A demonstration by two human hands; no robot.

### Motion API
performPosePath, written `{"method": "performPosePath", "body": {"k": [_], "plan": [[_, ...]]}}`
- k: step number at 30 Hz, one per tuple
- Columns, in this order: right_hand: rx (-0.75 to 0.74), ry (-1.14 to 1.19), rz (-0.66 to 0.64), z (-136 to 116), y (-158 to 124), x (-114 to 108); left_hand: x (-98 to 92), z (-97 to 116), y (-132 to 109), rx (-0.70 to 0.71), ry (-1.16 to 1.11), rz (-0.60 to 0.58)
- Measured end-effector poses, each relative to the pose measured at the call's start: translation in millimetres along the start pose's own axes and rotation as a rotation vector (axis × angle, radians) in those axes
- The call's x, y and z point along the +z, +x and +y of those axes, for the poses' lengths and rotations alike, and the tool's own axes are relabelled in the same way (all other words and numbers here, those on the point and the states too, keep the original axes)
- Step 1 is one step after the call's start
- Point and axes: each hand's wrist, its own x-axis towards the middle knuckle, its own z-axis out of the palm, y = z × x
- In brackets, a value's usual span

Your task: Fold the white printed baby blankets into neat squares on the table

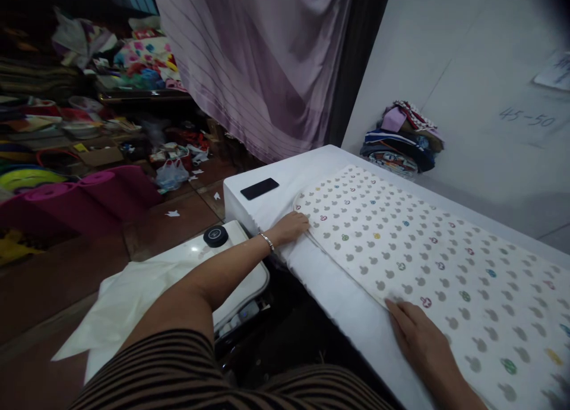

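A white cloth printed with small grey and coloured shapes (427,243) lies spread flat on a white padded table (329,279). My left hand (291,227), with a bracelet on the wrist, rests on the cloth's near left edge, fingers curled down onto the hem. Further along the near edge, my right hand (416,330) lies flat on the same cloth with its fingers stretched out and pressed to the fabric.
A black phone (259,188) lies at the table's left end. A pile of folded fabrics (401,139) sits against the wall behind. Below my left arm stands a white machine with a black knob (216,236) and white cloth (129,303). A purple curtain (262,65) hangs behind; clutter covers the floor at left.
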Motion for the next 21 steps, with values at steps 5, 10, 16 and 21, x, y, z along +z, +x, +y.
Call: {"method": "performPosePath", "body": {"k": [5,10,16,21], "plan": [[-0.044,0.048,-0.011,7,-5,6,1.6,-6,-12,-0.071,-0.012,0.052],[-0.059,0.078,0.025,13,-5,16,0.3,-6,-19,-0.106,-0.089,0.086],[-0.058,0.109,-0.001,8,10,30,-5.9,-7,-7,-0.468,-0.194,0.078],[-0.006,0.133,0.025,-9,37,38,-3.8,-14,7,-0.74,-0.16,0.103]]}}
